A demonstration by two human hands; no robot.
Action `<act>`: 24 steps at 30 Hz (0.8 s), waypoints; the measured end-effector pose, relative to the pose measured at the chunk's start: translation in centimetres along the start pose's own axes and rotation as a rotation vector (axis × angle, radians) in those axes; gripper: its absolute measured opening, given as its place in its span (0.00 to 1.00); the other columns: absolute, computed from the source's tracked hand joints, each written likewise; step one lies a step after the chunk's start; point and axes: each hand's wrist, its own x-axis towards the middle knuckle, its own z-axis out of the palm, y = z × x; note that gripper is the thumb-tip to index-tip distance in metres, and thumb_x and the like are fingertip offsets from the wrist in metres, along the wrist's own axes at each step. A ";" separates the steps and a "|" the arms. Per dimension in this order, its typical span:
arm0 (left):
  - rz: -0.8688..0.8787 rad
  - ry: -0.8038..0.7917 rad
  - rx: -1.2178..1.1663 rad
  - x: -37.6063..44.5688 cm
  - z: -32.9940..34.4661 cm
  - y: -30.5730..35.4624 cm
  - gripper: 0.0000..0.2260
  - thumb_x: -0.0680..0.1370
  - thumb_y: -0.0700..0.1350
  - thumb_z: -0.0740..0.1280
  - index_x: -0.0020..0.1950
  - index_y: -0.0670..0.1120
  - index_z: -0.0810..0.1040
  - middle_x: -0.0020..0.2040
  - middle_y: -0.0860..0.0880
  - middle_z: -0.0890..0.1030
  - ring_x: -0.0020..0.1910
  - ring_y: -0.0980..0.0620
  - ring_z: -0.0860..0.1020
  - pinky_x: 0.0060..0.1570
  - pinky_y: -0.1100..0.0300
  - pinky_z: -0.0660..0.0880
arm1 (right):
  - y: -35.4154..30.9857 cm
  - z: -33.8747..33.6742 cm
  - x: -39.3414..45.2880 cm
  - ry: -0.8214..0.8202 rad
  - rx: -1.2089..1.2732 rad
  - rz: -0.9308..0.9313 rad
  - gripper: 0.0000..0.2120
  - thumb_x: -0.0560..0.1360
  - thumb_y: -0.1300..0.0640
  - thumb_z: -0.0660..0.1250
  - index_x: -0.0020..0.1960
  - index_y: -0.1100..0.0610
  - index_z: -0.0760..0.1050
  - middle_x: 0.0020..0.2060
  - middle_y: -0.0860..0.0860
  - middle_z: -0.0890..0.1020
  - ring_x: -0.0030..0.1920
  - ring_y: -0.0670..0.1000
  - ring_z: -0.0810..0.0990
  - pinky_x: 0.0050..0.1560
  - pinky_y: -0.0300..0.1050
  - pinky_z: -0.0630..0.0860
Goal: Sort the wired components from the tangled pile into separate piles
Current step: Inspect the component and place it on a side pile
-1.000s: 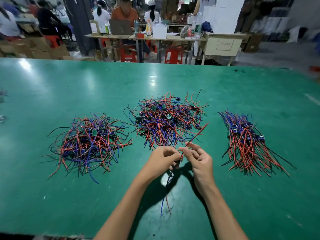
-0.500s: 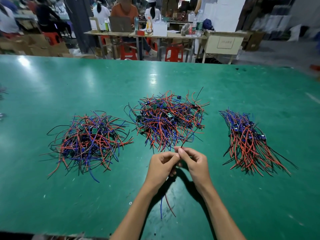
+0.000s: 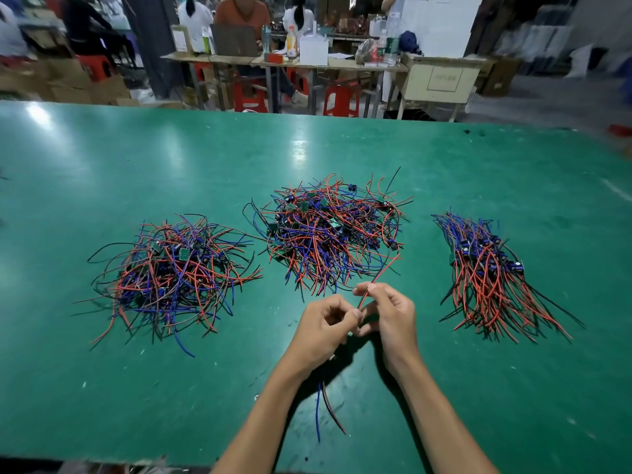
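Three heaps of red, blue and black wired components lie on the green table [image 3: 171, 165]: a tangled pile [image 3: 333, 230] in the middle, a loose pile [image 3: 171, 271] on the left, and a combed, aligned pile [image 3: 485, 271] on the right. Just in front of the middle pile, my left hand [image 3: 325, 330] and my right hand [image 3: 393, 316] meet and both pinch one wired component [image 3: 371, 285]. Its red and black wires stick up past my right fingers toward the middle pile. Its blue and dark red wires [image 3: 323, 408] hang below my left hand.
Beyond the table's far edge stand work tables [image 3: 284, 61] with bottles and boxes, red stools [image 3: 342, 99] and several seated people. Cardboard boxes [image 3: 85, 85] are stacked at the back left. A cream cabinet [image 3: 441, 78] stands at the back right.
My hands have stayed together in front of the middle pile while reworking the held component. Its red wire, earlier raised then hidden in my fingers, points up toward the pile again.
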 end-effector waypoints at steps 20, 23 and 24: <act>-0.023 -0.113 -0.106 -1.2 -1.0 0.6 0.07 0.75 0.43 0.72 0.41 0.39 0.83 0.32 0.49 0.81 0.31 0.55 0.74 0.33 0.67 0.70 | -0.5 -1.5 2.2 0.088 0.405 0.208 0.16 0.86 0.51 0.57 0.53 0.59 0.80 0.38 0.54 0.85 0.27 0.43 0.70 0.27 0.34 0.71; -0.033 0.003 -0.238 -0.9 -1.3 0.9 0.05 0.76 0.47 0.73 0.43 0.46 0.86 0.36 0.52 0.82 0.35 0.59 0.75 0.37 0.68 0.69 | -0.1 -1.6 1.7 0.010 0.297 0.164 0.18 0.85 0.45 0.57 0.59 0.56 0.78 0.42 0.54 0.86 0.31 0.44 0.74 0.32 0.36 0.76; -0.053 0.044 -0.295 -0.8 -1.5 0.8 0.05 0.76 0.48 0.73 0.44 0.47 0.87 0.36 0.53 0.81 0.35 0.58 0.74 0.37 0.65 0.68 | 0.1 -1.4 1.2 -0.007 0.120 0.077 0.12 0.84 0.48 0.62 0.58 0.53 0.79 0.42 0.52 0.86 0.32 0.45 0.76 0.34 0.37 0.76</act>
